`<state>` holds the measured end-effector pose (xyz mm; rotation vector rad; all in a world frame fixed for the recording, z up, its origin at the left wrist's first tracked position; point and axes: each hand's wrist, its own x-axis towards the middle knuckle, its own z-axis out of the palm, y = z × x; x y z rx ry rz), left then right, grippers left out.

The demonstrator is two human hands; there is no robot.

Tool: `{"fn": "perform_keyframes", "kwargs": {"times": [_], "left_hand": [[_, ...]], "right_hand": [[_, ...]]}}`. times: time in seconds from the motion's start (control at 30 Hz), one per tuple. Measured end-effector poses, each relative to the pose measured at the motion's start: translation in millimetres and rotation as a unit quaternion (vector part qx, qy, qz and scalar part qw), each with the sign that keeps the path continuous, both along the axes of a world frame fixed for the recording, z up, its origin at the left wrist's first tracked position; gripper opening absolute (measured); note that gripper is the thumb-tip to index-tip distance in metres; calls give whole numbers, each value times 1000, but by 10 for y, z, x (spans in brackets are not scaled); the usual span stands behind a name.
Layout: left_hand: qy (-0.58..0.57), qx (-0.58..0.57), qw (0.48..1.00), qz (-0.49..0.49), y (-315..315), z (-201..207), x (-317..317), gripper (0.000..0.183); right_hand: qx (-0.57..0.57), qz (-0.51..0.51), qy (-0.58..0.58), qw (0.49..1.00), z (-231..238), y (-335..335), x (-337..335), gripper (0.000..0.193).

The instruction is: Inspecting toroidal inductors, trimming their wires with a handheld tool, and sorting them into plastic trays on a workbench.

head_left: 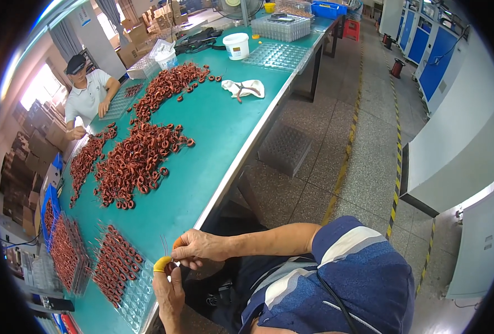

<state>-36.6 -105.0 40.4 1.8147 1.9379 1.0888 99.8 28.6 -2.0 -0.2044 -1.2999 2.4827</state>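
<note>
Just off the table's near edge, my two hands meet around a small reddish-brown wire-wound ring coil point(170, 268), partly hidden by the fingers. Thin wire leads stick up from it. My left hand point(170, 295), with a yellow finger cot, is closed on the coil from below. From the right, my right hand point(205, 246), with an orange cover on a finger, pinches at the same coil. Beside my left hand lies a clear plastic tray point(135, 298), its far part filled with rows of similar coils point(116, 259), leads upward.
Large heaps of ring coils point(138, 161) cover the middle of the green table point(213, 139). Stacked filled trays point(69, 253) stand at the left. Across the table sits another person point(91, 92) beside a tray. A white cloth with pliers point(244, 89) and a white bucket point(236, 46) lie farther back.
</note>
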Motion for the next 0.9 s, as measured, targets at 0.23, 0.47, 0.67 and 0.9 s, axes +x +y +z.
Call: {"fn": "perform_keyframes", "kwargs": {"times": [0.23,0.47,0.67,0.9], "left_hand": [[223,-80,968,-85,18,176,22,27],[-21,-23,996,89,-250,-183,-8,27],[-407,169,897,-10,286,-183,304,21],[-515,186,837,7,124,-379,230,35]], "right_hand": [[-13,32,-67,997,-169,-21,33,20],[193,-141,-82,968,3,-304,-10,20],[125,-172,-78,974,507,-5,142,17],[193,-150,-31,969,188,17,-180,36]]}}
